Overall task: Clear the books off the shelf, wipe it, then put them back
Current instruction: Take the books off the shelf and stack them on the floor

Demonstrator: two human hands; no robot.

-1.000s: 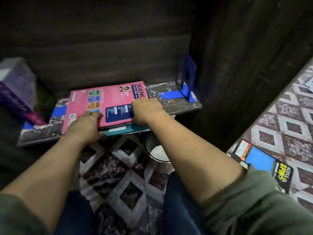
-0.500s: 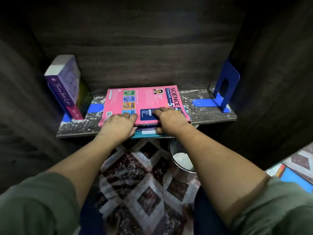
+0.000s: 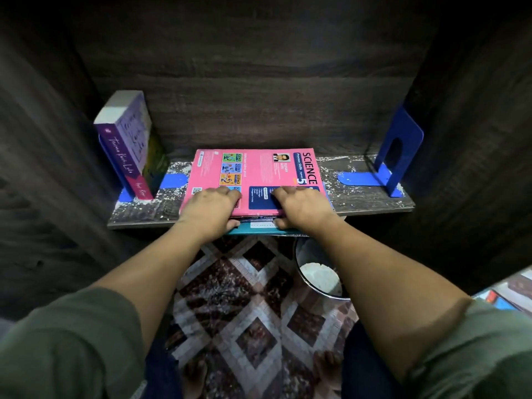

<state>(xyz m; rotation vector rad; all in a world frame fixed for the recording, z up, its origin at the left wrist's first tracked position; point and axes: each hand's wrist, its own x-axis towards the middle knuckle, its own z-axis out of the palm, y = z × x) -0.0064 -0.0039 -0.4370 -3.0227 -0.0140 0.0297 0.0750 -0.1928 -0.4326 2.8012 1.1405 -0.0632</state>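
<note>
A pink Science book (image 3: 259,174) lies flat on top of a small stack in the middle of the dark wooden shelf (image 3: 368,200). A teal book (image 3: 259,232) at the bottom of the stack juts over the shelf's front edge. My left hand (image 3: 210,208) and my right hand (image 3: 302,207) both grip the stack's near edge, fingers on the pink cover and thumbs against the front. A thick purple book (image 3: 126,145) leans upright at the shelf's left end.
Blue metal bookends stand at the right end (image 3: 400,145) and under the purple book (image 3: 172,180). White specks cover the shelf board. Below it a metal bucket (image 3: 319,275) sits on a patterned rug (image 3: 244,312). More books (image 3: 501,298) lie on the floor at right.
My left hand slid right along the stack's front edge, closer to my right hand. My view swung left, so the purple book and whole shelf now show. The stack stayed put.
</note>
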